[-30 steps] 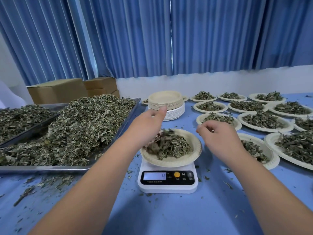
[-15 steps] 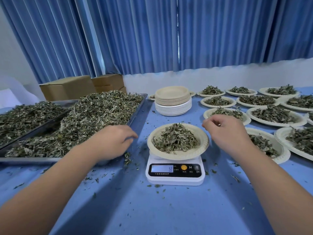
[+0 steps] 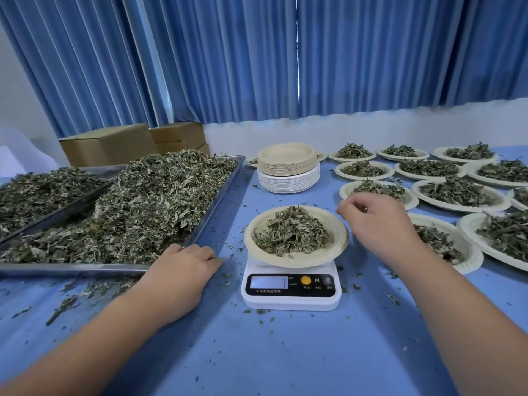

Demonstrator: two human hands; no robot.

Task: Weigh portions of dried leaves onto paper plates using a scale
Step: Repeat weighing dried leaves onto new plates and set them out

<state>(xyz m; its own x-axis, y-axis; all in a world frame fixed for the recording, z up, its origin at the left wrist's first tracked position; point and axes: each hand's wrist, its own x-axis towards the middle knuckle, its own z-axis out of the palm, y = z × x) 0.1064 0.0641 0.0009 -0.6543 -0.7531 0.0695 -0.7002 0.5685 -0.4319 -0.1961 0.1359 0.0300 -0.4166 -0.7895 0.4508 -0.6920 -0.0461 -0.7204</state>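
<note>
one paper plate (image 3: pixel 300 262) heaped with dried leaves (image 3: pixel 291 234) sits on the scale (image 3: pixel 291 302). my left hand (image 3: pixel 183 267) rests on the desk (image 3: pixel 285 355) at the corner of the tray (image 3: pixel 71 267), fingers loose, apart. my right hand (image 3: pixel 377 224) hovers beside the plate, fingers curled together; whether pinching leaf, i cannot tell.

A paper plate (image 3: pixel 300 260) heaped with dried leaves (image 3: pixel 291 232) sits on the scale (image 3: pixel 291 300). The left grip (image 3: pixel 183 267) rests on the desk (image 3: pixel 285 352) by the tray (image 3: pixel 71 267). The right grip (image 3: pixel 377 224) hovers beside the plate's rim, fingers curled.
</note>
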